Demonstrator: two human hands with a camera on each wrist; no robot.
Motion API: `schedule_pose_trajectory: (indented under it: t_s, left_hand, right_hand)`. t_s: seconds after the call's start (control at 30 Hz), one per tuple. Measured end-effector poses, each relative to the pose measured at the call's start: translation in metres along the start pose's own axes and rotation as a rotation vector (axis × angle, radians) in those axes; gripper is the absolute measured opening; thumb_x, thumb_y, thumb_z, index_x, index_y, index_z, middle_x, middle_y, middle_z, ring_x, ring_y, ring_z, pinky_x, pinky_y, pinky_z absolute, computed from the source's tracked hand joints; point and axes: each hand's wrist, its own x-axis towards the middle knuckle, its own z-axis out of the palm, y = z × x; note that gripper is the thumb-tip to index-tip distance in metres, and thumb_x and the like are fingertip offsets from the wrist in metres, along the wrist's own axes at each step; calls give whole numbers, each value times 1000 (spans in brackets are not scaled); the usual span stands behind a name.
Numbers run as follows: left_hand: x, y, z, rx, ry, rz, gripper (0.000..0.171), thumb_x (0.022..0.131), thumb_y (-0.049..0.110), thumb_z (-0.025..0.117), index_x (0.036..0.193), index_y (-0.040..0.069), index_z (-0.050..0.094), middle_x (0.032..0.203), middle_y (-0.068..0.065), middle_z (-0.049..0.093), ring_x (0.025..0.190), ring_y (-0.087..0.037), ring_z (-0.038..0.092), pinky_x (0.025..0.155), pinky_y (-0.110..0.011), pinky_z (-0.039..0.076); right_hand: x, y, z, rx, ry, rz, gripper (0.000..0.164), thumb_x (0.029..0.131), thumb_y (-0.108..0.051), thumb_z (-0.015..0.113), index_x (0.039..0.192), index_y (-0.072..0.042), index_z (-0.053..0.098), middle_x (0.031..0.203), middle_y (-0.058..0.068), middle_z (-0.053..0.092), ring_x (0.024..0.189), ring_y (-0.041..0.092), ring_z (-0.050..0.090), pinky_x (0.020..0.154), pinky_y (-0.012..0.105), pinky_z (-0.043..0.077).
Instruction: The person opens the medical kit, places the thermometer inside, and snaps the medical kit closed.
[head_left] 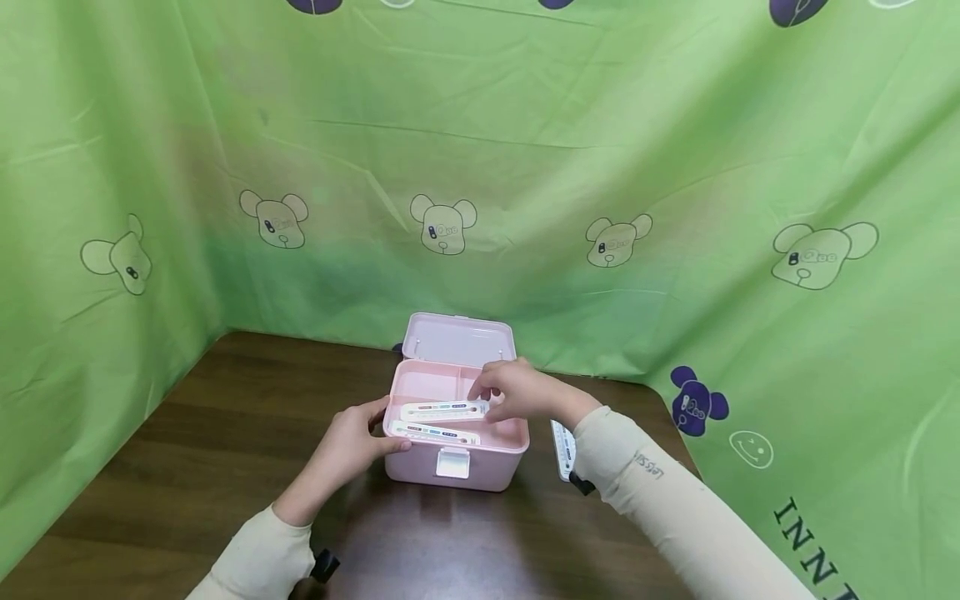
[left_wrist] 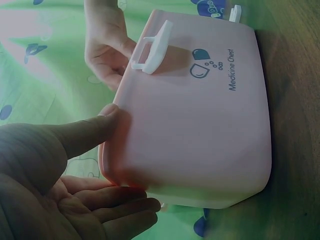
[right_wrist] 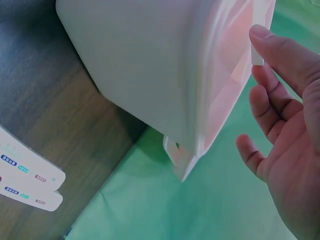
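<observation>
A pink medicine box (head_left: 412, 472) stands on the table with its lid (head_left: 459, 340) raised at the back. In the left wrist view its front bears the words "Medicine Chest" and a white latch (left_wrist: 157, 47). My left hand (head_left: 351, 443) grips the front left corner, thumb on the front rim and fingers along the side. Over the box's inside, my right hand (head_left: 525, 392) pinches the right end of a flat white thermometer (head_left: 442, 411) between thumb and fingers. Another white thermometer (head_left: 435, 432) lies in the box along the front wall.
To the right of the box, more white thermometers (right_wrist: 30, 175) lie overlapping on the brown wooden table (head_left: 247, 417), partly hidden by my right sleeve (head_left: 622, 450) in the head view. A green cloth (head_left: 525, 192) with bear prints hangs behind and at both sides.
</observation>
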Motion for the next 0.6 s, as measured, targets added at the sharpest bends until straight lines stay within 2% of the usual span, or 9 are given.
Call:
schedule_pose_trajectory:
  t_s: [0.33,0.6]
  left_hand:
    - [0,-2,0,-12,-4,2,75,76,24,92,141,5,62,123,-11,73,118,-27,67,95,-49,55]
    - [0,-2,-1,-13,-1,1,76,76,25,92,142,5,61,124,-13,73,117,-27,67,94,-49,55]
  right_hand:
    - [1,1,10,23,15,12,31,79,-16,82,109,-19,76,95,-10,64,94,24,64,88,41,32]
    - [2,-2,11,9,29,-20,32,79,-15,81,110,-20,76,94,-11,62,92,17,62,88,40,31]
